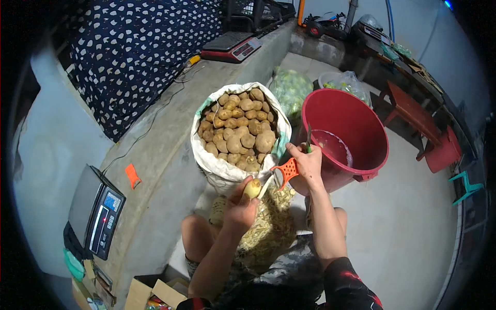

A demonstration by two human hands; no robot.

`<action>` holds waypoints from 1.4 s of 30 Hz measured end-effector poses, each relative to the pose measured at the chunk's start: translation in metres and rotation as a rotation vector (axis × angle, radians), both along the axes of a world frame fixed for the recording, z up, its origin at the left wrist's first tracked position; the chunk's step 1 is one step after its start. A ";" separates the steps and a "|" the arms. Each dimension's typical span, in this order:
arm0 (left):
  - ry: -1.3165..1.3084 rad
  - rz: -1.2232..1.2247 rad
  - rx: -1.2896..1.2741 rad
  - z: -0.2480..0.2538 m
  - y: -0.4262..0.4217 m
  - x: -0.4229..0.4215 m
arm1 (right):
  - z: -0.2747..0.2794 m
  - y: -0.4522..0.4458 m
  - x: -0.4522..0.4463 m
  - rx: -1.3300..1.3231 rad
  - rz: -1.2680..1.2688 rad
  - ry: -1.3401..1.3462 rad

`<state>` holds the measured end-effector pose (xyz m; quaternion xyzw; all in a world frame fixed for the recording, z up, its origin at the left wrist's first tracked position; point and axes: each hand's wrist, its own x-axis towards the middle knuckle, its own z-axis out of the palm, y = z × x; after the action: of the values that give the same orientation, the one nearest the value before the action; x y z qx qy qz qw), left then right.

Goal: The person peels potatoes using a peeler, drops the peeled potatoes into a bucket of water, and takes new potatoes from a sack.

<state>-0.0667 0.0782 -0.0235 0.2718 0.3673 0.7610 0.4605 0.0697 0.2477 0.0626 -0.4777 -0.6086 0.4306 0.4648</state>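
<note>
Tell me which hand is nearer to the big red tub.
Right. The right hand appears by the left edge of the big red tub; the left hand is farther left, holding a potato.

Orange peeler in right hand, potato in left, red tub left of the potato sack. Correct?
No: the head view shows the red tub to the right of the potato sack. The rest holds: orange peeler in the right hand, potato in the left hand.
</note>
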 end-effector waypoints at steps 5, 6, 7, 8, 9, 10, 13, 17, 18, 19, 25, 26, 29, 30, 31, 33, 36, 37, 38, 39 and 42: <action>-0.271 -0.140 0.191 0.003 0.000 -0.003 | 0.010 -0.012 -0.003 0.102 0.132 0.022; -0.230 -0.167 0.204 0.007 0.000 -0.002 | 0.015 -0.019 -0.004 0.118 0.148 0.021; -0.231 -0.171 0.203 0.012 -0.002 -0.001 | 0.018 -0.022 -0.006 0.261 0.136 -0.004; -0.183 -0.202 0.189 0.017 -0.005 -0.001 | 0.019 -0.023 -0.007 0.404 0.124 -0.028; -0.134 -0.233 0.175 0.021 -0.007 0.000 | 0.016 -0.020 -0.006 0.402 0.121 -0.028; -0.134 -0.236 0.173 0.018 -0.007 0.000 | 0.011 -0.015 -0.006 0.286 0.099 -0.022; -0.193 -0.205 0.196 0.018 -0.004 0.002 | 0.011 -0.009 -0.001 0.137 0.100 -0.026; -0.114 -0.250 0.103 0.028 -0.008 0.003 | 0.013 -0.014 0.002 0.340 0.204 -0.131; -0.066 -0.244 0.076 0.030 -0.011 0.003 | 0.012 -0.011 0.003 0.383 0.190 -0.194; -0.065 -0.246 0.072 0.033 -0.014 0.001 | 0.014 -0.007 0.005 0.283 0.143 -0.234; 0.204 -0.258 0.022 0.042 -0.010 -0.003 | 0.030 -0.018 0.010 0.364 0.295 -0.303; 0.210 -0.266 0.020 0.046 -0.011 -0.003 | 0.027 -0.015 0.010 0.359 0.296 -0.303; 0.177 -0.274 0.003 0.047 -0.016 -0.003 | 0.023 -0.002 0.012 0.107 0.178 -0.361; 0.135 -0.273 -0.010 0.046 -0.015 -0.003 | 0.023 -0.002 0.014 0.111 0.176 -0.358; 0.137 -0.273 -0.008 0.045 -0.014 -0.003 | 0.020 -0.002 0.015 0.036 0.203 -0.270; 0.241 -0.183 -0.102 0.042 -0.013 -0.002 | 0.021 -0.009 0.013 0.134 0.226 -0.264; 0.106 -0.201 -0.036 0.040 -0.012 0.001 | 0.037 -0.026 0.010 0.527 0.174 -0.441; 0.108 -0.202 -0.040 0.041 -0.014 0.000 | 0.033 -0.021 0.010 0.523 0.173 -0.439; 0.181 -0.202 -0.093 0.043 -0.016 -0.001 | 0.028 -0.011 0.011 0.328 0.158 -0.420; 0.255 -0.200 -0.143 0.045 -0.015 -0.001 | 0.024 -0.004 0.013 0.136 0.142 -0.399; -0.096 -0.217 -0.013 0.039 -0.013 0.002 | 0.011 -0.003 0.015 -0.029 0.207 -0.136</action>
<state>-0.0651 0.0652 0.0153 0.2703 0.3182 0.7164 0.5590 0.0850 0.2448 0.0732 -0.4470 -0.6786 0.4517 0.3684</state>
